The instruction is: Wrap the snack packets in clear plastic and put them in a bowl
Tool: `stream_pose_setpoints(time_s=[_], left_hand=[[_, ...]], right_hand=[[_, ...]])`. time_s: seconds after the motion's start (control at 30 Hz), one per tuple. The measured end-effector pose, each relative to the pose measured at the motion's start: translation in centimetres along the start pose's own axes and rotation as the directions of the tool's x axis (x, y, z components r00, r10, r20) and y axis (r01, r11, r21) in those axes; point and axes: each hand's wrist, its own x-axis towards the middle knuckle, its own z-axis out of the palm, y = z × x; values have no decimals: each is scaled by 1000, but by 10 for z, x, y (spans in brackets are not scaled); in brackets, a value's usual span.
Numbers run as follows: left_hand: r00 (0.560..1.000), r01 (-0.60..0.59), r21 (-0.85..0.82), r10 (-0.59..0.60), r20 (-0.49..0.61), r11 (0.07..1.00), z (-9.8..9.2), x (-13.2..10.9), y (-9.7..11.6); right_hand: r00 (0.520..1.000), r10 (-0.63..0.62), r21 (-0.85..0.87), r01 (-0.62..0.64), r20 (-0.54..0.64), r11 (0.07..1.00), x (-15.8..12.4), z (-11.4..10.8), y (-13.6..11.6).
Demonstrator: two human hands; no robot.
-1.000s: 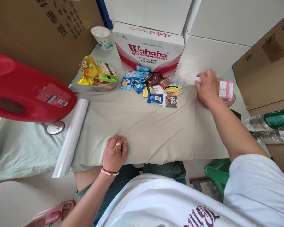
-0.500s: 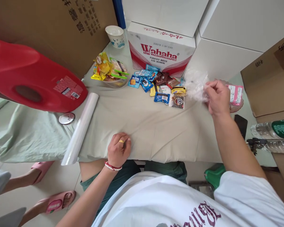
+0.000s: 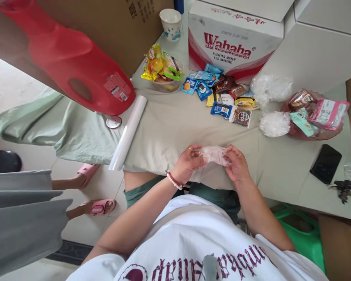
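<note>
My left hand (image 3: 188, 164) and my right hand (image 3: 236, 163) both pinch a crumpled clear plastic bag (image 3: 214, 155), held between them just above the near edge of the cloth-covered table (image 3: 169, 128). Farther back lies a pile of small snack packets (image 3: 222, 97). Two more crumpled clear bags lie beyond my right hand, one larger (image 3: 269, 88) and one smaller (image 3: 274, 123).
A roll of clear film (image 3: 128, 132) lies at the left beside a red jug (image 3: 76, 66). A bowl of snacks (image 3: 162, 70), a paper cup (image 3: 171, 24) and a Wahaha box (image 3: 231, 43) stand behind. At the right are a pink bowl of packets (image 3: 316, 115), a phone (image 3: 325, 164) and keys (image 3: 346, 189). Another person's feet in pink slippers (image 3: 89, 187) are at the left.
My right hand has brought a clear bag from the far right back to the near edge, and my left hand has lifted off the table to grip it too. The view has shifted left.
</note>
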Motion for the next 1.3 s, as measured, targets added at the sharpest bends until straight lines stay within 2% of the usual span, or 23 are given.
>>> stream_pose_setpoints(time_s=[0.1, 0.2, 0.27, 0.33, 0.4, 0.43, 0.47, 0.53, 0.6, 0.7, 0.77, 0.8, 0.9, 0.97, 1.03, 1.13, 1.2, 1.3], left_hand=[[999, -17, -78, 14, -41, 997, -8, 3, 4], [988, -89, -32, 85, -126, 995, -17, 5, 5], [981, -122, 39, 126, -148, 992, -17, 5, 2], [976, -146, 73, 156, -150, 987, -13, 6, -1], [975, -149, 47, 154, -158, 988, -8, 7, -2], [973, -150, 26, 152, -172, 988, -6, 7, -1], [969, -155, 11, 154, -190, 988, -7, 7, 1], [960, -177, 17, 176, -219, 984, -12, 8, 7], [956, -196, 56, 203, -212, 979, -23, 7, 13], [927, -258, 129, 283, -247, 957, -39, 4, 20], [895, -302, 168, 339, -289, 939, -41, -1, 23], [900, -296, 184, 339, -275, 937, -38, -4, 23], [955, -237, 301, 279, -104, 924, -20, -12, 20], [958, -259, 404, 286, -7, 878, -6, -13, 15], [955, -282, 442, 294, 41, 852, 3, -10, 9], [963, -241, 387, 270, -20, 890, -1, -3, 5], [954, -225, 330, 276, -115, 917, -10, 0, 6], [943, -210, 257, 264, -200, 943, -26, 0, 10]], right_hand=[[997, -72, -57, 72, -4, 996, 2, -15, -2], [975, -190, -316, 216, 111, 924, -1, -31, -8], [911, -281, -497, 401, 301, 769, -5, -34, -12], [804, -302, -557, 579, 512, 595, -7, -29, -12], [723, -291, -533, 671, 627, 516, -6, -20, -9], [712, -303, -520, 682, 633, 515, -5, -16, -7], [724, -318, -515, 671, 612, 534, -4, -12, -5], [789, -330, -517, 596, 518, 614, 0, -8, 0], [853, -287, -496, 495, 437, 713, 2, -8, 3], [899, -238, -439, 394, 368, 808, 4, -13, 7], [907, -284, -427, 401, 312, 811, 2, -15, 10], [903, -325, -440, 423, 282, 792, 1, -15, 11], [856, -452, -531, 513, 251, 675, -6, -8, 13], [818, -491, -569, 566, 299, 596, -10, -1, 13], [805, -484, -572, 587, 342, 573, -12, 3, 11], [859, -413, -565, 511, 303, 648, -10, 1, 8], [911, -339, -532, 413, 236, 739, -7, -6, 8], [953, -256, -462, 302, 161, 834, -3, -17, 9]])
